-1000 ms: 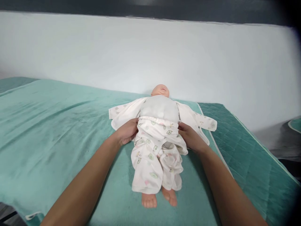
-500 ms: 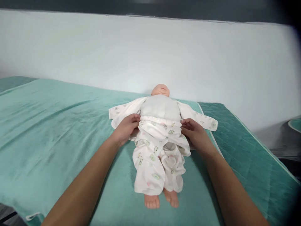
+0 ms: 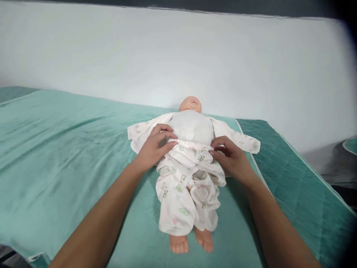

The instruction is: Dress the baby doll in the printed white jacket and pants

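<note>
A baby doll [image 3: 192,124] lies on its back, its head toward the wall and its bare feet toward me. White printed pants [image 3: 178,190] cover its legs up to the waist, bunched at the right knee area. Its printed top [image 3: 233,137] lies spread open under the torso, sleeves out to both sides. At the left end of the waistband, my left hand [image 3: 157,146] pinches the elastic between thumb and fingers. My right hand [image 3: 226,154] grips the waistband's right end, fingertips partly tucked out of sight.
A light green sheet [image 3: 69,156] covers the bed under the doll. Darker quilted green fabric [image 3: 295,186] extends along the right. Behind the bed rises a white wall [image 3: 178,56].
My left hand has moved inward and slightly up onto the front of the waistband. My right hand has shifted slightly inward at its end. The view has tilted a little.
</note>
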### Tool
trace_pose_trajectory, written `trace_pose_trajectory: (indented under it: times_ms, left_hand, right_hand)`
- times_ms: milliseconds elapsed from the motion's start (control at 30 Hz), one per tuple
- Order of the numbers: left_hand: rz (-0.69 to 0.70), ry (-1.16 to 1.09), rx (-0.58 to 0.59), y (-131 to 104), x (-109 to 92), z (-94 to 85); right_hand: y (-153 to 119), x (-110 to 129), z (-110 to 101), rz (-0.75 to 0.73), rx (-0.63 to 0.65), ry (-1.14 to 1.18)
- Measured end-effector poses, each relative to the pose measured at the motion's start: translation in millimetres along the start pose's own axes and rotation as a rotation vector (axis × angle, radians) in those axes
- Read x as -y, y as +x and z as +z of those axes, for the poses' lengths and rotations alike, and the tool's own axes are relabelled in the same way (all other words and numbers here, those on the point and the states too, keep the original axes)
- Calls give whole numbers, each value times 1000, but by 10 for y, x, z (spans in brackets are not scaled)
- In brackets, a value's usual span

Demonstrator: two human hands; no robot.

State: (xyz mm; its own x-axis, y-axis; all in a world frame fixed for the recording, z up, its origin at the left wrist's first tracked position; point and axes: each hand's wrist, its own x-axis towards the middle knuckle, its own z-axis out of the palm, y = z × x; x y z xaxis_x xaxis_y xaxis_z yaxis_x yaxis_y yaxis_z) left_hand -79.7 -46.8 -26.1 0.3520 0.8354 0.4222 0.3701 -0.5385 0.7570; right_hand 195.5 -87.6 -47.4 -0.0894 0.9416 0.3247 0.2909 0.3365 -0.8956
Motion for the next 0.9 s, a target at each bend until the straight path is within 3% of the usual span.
trace_pose_trajectory:
  times_ms: [133, 267, 433, 600, 767, 900]
  left_hand:
    - [-26, -49, 95, 32, -4, -21]
    - [-24, -56, 103, 106, 21, -1]
    - [-80, 96, 13, 397, 92, 56]
    - [-186, 114, 33, 670, 181, 112]
    - [-198, 77, 8, 644, 221, 134]
    - [-211, 48, -28, 575, 204, 149]
  right_hand:
    - [27, -17, -12, -35, 17, -45]
    - [40, -38, 1, -60, 12, -117]
    - [117, -91, 103, -7, -172, -212]
    - [383, -90, 78, 60, -308, -310]
    - [709, -192, 1, 5, -380, -373]
    - [693, -300, 70, 74, -350, -245]
